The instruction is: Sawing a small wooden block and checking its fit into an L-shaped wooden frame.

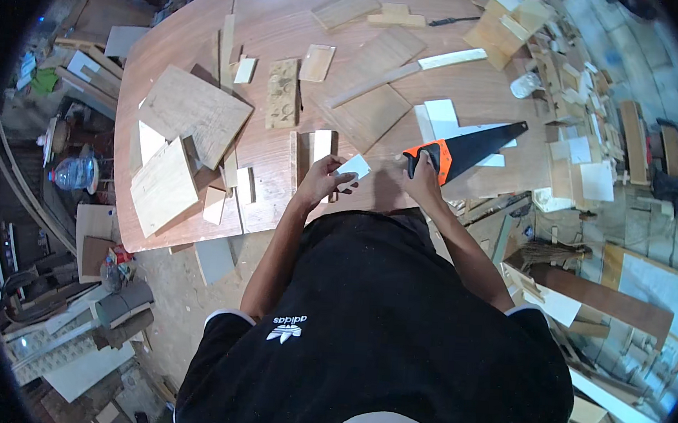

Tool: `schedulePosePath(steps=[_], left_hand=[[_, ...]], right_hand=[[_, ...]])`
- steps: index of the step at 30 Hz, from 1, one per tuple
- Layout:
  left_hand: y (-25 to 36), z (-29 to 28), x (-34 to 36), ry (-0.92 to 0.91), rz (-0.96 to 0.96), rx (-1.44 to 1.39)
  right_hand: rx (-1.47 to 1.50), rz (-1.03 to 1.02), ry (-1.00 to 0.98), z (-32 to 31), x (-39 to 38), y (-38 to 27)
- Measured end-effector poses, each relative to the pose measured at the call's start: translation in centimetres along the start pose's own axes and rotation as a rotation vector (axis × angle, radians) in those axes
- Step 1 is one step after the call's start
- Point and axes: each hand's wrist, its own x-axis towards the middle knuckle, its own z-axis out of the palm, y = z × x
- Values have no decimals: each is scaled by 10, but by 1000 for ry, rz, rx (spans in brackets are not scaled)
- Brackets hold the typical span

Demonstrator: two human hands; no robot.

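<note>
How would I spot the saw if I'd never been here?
Find the big brown table. By its near edge, the right grip holds the saw. Its dark tapering blade and orange-and-black handle stand out from the pale boards nearby.

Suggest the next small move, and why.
I'd probably steady the small white piece against the table first: only the left hand holds it, while the right hand grips the saw, which points away from it.

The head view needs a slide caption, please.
Left hand holds a small white panel, right hand a black-bladed handsaw, over a brown table scattered with wooden boards.
</note>
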Motion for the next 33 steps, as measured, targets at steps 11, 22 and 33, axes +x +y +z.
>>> schedulePosePath(steps=[11, 22, 33], left_hand=[[-27, -60, 6, 359, 130, 142], [-29, -87, 15, 329, 218, 194], [-23, -98, 6, 270, 153, 1]], right_hand=[[38, 9, 62, 72, 42, 28], [280, -87, -391, 72, 45, -58], [-391, -412, -750, 124, 28, -118]])
